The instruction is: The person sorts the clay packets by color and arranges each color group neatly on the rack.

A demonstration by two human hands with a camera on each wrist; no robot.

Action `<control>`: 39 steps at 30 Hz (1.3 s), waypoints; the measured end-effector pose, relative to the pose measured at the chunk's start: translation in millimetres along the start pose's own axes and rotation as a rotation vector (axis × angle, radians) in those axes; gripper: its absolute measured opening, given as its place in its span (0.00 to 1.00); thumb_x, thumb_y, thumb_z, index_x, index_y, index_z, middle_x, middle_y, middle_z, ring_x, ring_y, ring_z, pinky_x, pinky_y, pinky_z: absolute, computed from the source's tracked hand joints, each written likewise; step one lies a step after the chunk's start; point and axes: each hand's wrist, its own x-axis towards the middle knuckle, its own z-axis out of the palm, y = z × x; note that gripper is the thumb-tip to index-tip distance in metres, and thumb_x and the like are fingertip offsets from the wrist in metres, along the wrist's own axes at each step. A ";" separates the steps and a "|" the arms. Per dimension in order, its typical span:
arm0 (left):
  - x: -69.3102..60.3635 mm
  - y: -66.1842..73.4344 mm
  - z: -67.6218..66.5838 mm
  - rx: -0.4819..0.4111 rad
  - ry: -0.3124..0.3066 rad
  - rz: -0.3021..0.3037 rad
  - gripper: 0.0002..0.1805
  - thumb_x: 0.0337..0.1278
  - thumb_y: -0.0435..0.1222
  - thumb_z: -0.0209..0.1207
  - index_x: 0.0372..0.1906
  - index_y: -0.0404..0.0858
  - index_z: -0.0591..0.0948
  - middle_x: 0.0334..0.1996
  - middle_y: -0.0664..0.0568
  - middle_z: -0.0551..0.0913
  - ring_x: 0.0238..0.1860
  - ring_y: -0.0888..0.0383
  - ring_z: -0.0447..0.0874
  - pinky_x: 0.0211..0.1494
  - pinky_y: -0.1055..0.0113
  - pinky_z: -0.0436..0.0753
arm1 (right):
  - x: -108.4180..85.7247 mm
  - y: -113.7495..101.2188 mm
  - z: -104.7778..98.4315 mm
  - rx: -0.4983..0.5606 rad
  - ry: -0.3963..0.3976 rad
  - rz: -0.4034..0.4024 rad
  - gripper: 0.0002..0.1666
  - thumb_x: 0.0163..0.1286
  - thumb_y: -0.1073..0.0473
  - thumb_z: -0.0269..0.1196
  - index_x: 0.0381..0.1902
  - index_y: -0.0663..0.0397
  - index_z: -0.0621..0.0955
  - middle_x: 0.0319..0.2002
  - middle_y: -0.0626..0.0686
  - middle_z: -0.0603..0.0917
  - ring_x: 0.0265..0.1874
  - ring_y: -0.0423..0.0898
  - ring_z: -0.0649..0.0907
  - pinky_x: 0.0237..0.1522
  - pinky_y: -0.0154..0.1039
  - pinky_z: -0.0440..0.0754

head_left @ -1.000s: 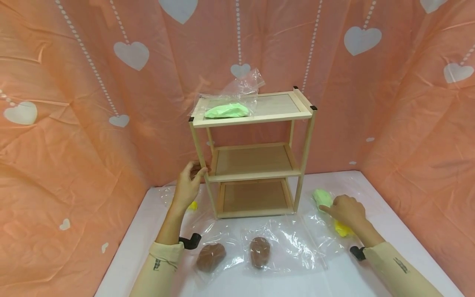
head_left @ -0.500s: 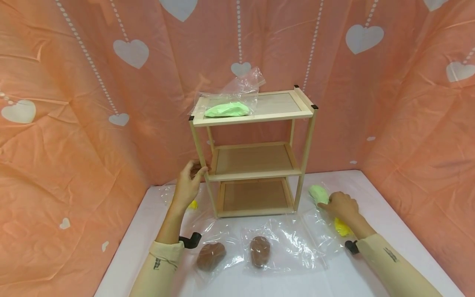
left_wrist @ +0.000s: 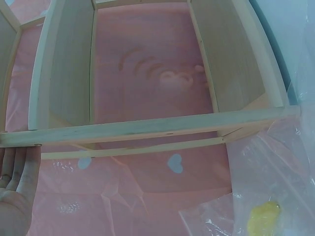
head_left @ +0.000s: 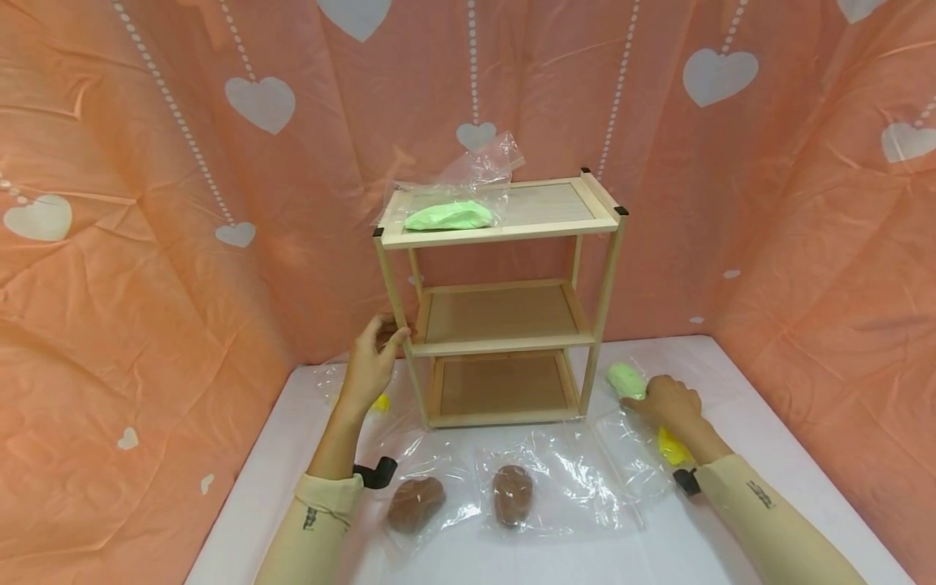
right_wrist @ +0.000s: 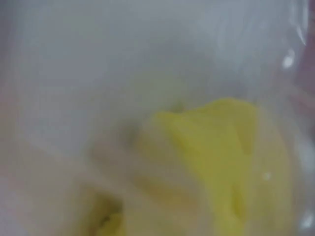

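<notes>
A three-tier wooden shelf rack (head_left: 504, 349) stands upright near the back of the white table. My left hand (head_left: 370, 366) grips its front left post beside the middle tier, thumb in front and fingers behind. In the left wrist view, the fingers (left_wrist: 22, 169) lie against the post. To the right of the rack, my right hand (head_left: 669, 404) grips a clear plastic bag with a light-green clay-like lump (head_left: 626, 380) in it; the fingertips are hidden. A bagged yellow lump (head_left: 673, 447) lies under that wrist, and it appears close and blurred in the right wrist view.
A bagged green lump (head_left: 449, 216) lies on the rack's top tier. In front, two brown lumps (head_left: 415, 504) lie in clear bags on the table. Another yellow lump (head_left: 381, 402) is bagged behind my left forearm. Pink curtain (head_left: 292, 203) closes in the back and sides.
My right hand has shifted slightly left and away from me, and the green lump in its bag has moved the same way. My left hand and the rack stay put.
</notes>
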 end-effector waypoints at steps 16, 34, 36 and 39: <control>-2.1 1.0 -0.2 -0.017 -0.002 -0.012 0.13 0.80 0.32 0.59 0.59 0.28 0.79 0.51 0.32 0.86 0.56 0.37 0.86 0.54 0.77 0.80 | 3.3 6.7 1.3 0.051 0.001 -0.029 0.35 0.69 0.47 0.73 0.54 0.77 0.81 0.45 0.69 0.85 0.40 0.62 0.82 0.48 0.63 0.80; -0.9 0.6 -0.4 0.001 -0.022 -0.019 0.15 0.82 0.34 0.58 0.61 0.28 0.78 0.53 0.33 0.86 0.60 0.38 0.85 0.69 0.43 0.80 | -0.7 16.0 0.0 0.159 0.003 -0.033 0.35 0.70 0.50 0.72 0.58 0.77 0.78 0.51 0.72 0.84 0.45 0.64 0.82 0.54 0.65 0.81; -0.6 0.9 -0.1 0.004 -0.020 -0.019 0.15 0.82 0.34 0.58 0.61 0.28 0.78 0.53 0.33 0.86 0.59 0.38 0.85 0.69 0.44 0.80 | -1.6 16.0 -0.1 0.162 0.014 -0.038 0.35 0.70 0.51 0.72 0.58 0.78 0.78 0.52 0.73 0.83 0.46 0.65 0.82 0.55 0.66 0.80; -0.4 0.6 0.4 0.011 -0.017 -0.018 0.15 0.82 0.34 0.58 0.61 0.28 0.78 0.52 0.33 0.86 0.59 0.39 0.85 0.67 0.49 0.82 | -1.7 17.5 0.5 0.176 0.030 -0.049 0.34 0.70 0.51 0.72 0.58 0.77 0.78 0.52 0.73 0.83 0.47 0.66 0.81 0.57 0.67 0.80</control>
